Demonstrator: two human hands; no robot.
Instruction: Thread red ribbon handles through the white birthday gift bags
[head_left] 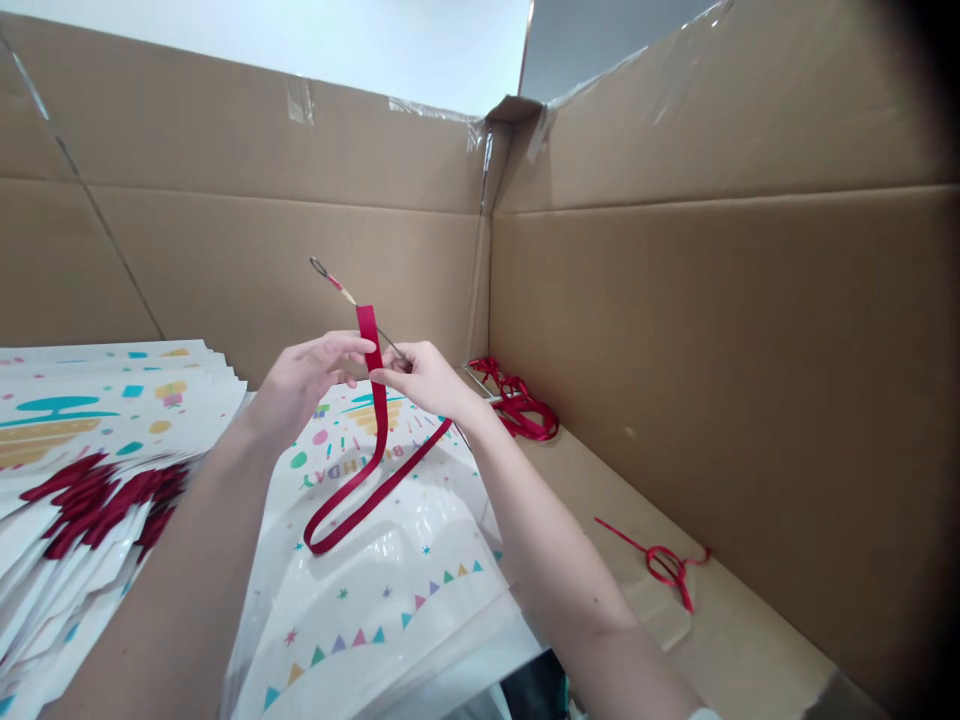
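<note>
Well, fingers: left hand (307,380) pinches a red ribbon (371,400); right hand (416,380) pinches a threading wire (330,277).
Beneath: a printed birthday bag (375,610), mid-box, under the ribbon's hanging loop.
Done: stacked bags (97,400) at left show red ribbon ends (97,495).
Left: a ribbon bundle (517,405) near the cardboard box (675,350) corner.

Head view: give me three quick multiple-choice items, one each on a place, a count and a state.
1. Where is the stack of printed bags?
A. Left of the hands
B. Right of the hands
C. Behind the cardboard wall

2. How many red ribbon pieces lie on the cardboard floor?
A. None
B. Two
C. Five

3. The red ribbon is:
A. Pinched by the left hand and right hand
B. Knotted round a wrist
C. Lying untouched

1: A, it sits left of both hands.
2: B, a bundle and a small loop.
3: A, fingers of both hands meet on it.
</note>
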